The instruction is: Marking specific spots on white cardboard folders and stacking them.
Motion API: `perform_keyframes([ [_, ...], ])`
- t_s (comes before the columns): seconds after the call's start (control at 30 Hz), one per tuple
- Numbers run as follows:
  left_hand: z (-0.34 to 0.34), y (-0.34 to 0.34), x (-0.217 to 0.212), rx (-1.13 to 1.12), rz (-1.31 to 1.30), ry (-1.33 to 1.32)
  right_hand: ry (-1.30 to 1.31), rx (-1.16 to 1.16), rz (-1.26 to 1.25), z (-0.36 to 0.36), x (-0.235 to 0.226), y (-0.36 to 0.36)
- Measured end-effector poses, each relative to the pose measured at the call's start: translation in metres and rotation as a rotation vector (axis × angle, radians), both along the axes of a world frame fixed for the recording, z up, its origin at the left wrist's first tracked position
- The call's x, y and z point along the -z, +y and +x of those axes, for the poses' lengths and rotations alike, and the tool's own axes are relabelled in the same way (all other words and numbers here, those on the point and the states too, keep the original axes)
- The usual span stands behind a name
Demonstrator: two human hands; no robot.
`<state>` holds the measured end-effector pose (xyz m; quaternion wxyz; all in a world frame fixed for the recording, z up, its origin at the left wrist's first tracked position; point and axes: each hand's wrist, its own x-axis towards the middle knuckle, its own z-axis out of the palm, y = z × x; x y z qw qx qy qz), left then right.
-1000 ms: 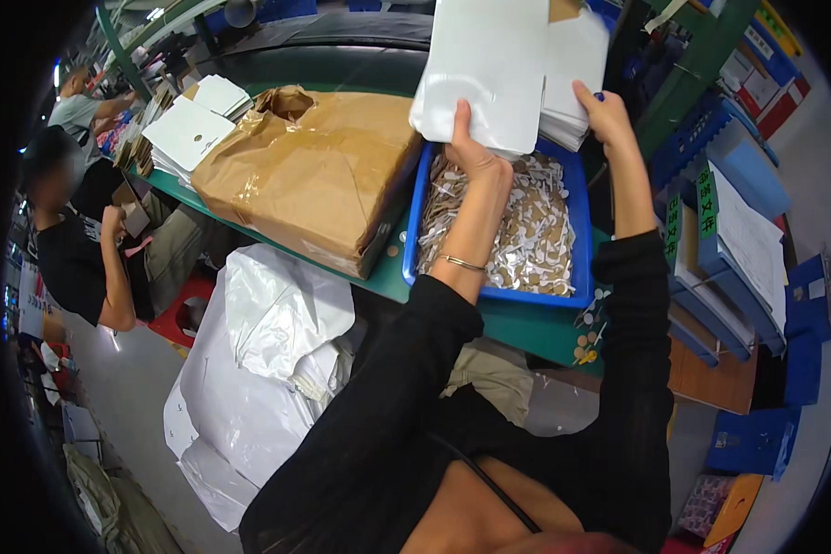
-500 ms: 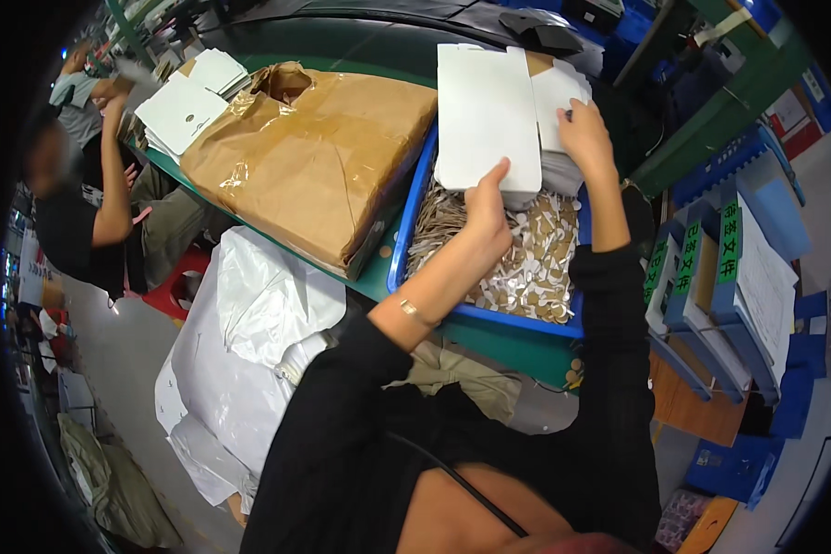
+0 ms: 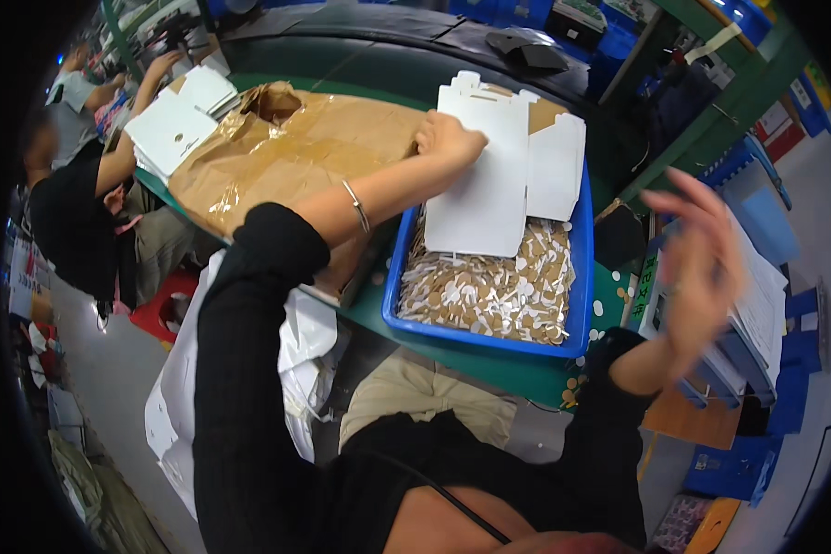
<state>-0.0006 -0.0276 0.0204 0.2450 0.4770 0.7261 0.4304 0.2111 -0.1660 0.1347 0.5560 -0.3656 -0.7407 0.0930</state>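
The left hand reaches forward and inward, its forearm slanting across the brown paper-wrapped, taped package; a thin metal bracelet circles the wrist. Its fingers curl in toward the palm at the left edge of a flat white cardboard box blank; whether they pinch that edge I cannot tell. The right hand, blurred, is raised palm-inward with its fingers loosely spread and released, well apart from the blank.

The blank lies beneath and to the right of the left fingers, over the far part of a blue rectangular plastic tray. Its long axis runs away from the person, notched tabs at the far end, plain straight edge near, a side flap to the right. Nearer than the left fingers, brown-and-white cardboard scraps fill the tray.

Below the right fingers, a green label bears dark characters.
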Motion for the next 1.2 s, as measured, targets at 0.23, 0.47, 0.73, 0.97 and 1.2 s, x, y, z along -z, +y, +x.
perform_keyframes([
  [0.23,0.01,0.015,0.049,-0.046,0.256,0.307,-0.697,0.244,-0.485,0.001,0.123,0.114],
  [0.47,0.011,-0.003,0.029,0.003,0.5,0.349,-0.798,0.283,-0.547,-0.003,0.125,0.111],
  [0.73,-0.008,0.002,0.012,0.232,0.335,-0.073,-0.715,0.274,-0.504,-0.002,0.129,0.121],
  [0.97,-0.001,0.006,0.025,0.144,0.556,0.356,-0.729,0.292,-0.49,-0.004,0.128,0.117],
  [1.2,0.006,-0.005,0.015,0.141,0.487,0.227,-0.656,0.289,-0.561,-0.006,0.13,0.115],
])
